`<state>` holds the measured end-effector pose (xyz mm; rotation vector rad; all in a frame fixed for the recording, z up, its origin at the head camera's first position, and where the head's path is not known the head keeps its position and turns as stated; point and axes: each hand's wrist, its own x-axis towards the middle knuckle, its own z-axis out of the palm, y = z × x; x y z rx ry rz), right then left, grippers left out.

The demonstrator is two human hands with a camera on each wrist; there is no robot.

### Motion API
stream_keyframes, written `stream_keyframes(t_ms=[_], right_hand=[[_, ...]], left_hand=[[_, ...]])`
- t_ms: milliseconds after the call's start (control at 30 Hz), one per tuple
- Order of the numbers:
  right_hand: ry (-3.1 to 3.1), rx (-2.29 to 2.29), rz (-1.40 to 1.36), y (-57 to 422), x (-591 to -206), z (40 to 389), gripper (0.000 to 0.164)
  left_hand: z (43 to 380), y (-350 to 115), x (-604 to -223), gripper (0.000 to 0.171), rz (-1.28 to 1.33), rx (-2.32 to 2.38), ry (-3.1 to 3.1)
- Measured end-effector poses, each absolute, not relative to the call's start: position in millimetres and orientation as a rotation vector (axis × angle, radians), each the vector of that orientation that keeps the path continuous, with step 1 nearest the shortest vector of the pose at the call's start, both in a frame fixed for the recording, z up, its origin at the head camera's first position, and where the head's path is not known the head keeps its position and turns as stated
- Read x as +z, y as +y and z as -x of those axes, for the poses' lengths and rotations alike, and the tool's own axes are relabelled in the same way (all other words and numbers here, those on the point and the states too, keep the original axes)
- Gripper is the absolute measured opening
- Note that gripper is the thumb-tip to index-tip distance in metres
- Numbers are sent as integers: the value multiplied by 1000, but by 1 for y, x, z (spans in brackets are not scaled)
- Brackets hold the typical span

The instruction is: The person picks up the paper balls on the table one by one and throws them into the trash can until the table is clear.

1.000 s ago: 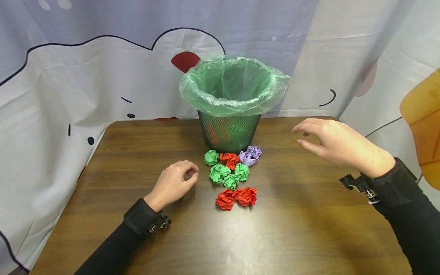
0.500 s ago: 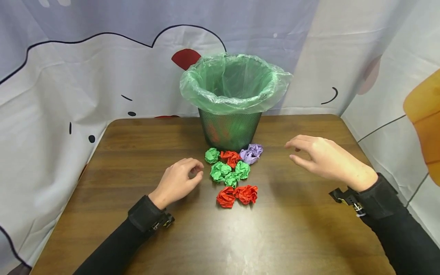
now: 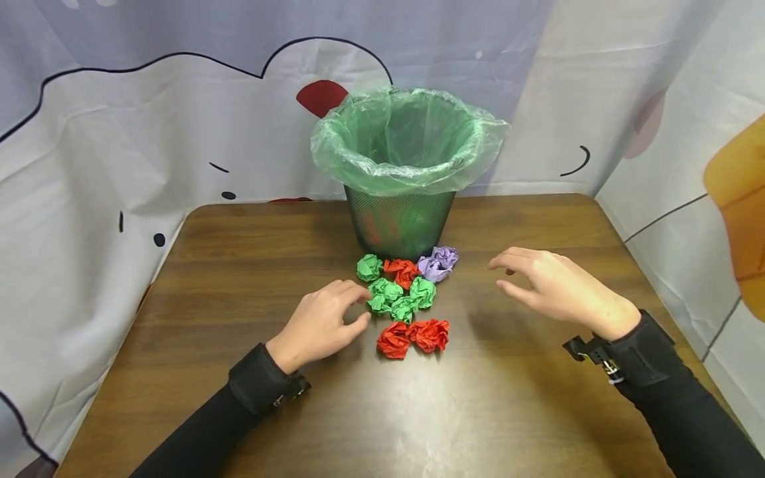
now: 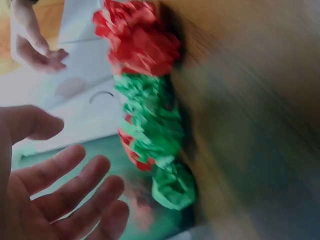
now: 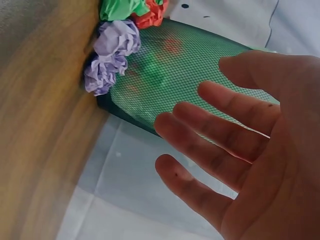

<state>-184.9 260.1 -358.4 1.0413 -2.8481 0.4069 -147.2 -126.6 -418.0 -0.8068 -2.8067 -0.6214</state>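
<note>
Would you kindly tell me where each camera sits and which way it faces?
Head: worn on the head, facing forward and down at table and bin; left hand, right hand and sleeves show.
Left wrist: on that wrist, facing red paper and green paper; both hands show.
Right wrist: on that wrist, facing purple paper and bin; right hand shows.
Head and right-wrist views share the purple paper and bin.

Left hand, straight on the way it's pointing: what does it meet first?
For the left hand, likely the nearest green paper ball, just ahead of it in the head view. Its height is unclear, so it might pass over.
</note>
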Motion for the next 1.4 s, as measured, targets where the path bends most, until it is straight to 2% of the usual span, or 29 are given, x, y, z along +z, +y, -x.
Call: stream_keyframes(t_ms=[533, 900, 1400], right_hand=[[-2898, 456, -1014, 266, -377, 185, 26], [-2905, 490, -1002, 269, -388, 184, 26], [-2903, 537, -1004, 268, -402, 182, 25]], left_hand=[[137, -94, -436, 54, 993, -587, -2870], [136, -86, -445, 32, 1014, -629, -2944], [137, -87, -447, 22, 1012, -718, -2895]])
